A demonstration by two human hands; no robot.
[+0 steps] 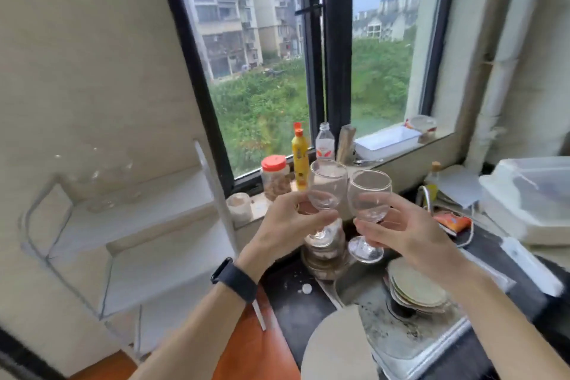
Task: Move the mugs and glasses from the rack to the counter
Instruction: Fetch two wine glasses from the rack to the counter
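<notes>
Reaching forward, both forearms angle inward. The left hand [290, 225] grips the left glass [327, 185] by its stem, bowl at one o'clock from the knuckles. The right hand [410, 231] grips the right glass [369, 194] likewise, bowl at eleven o'clock. Both glasses are upright over the dark counter [290, 302]; the white rack [132, 225] sits at nine o'clock.

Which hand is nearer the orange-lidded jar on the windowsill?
Left. The left hand is just in front of the orange-lidded jar; the right hand is farther off to its right.
</notes>
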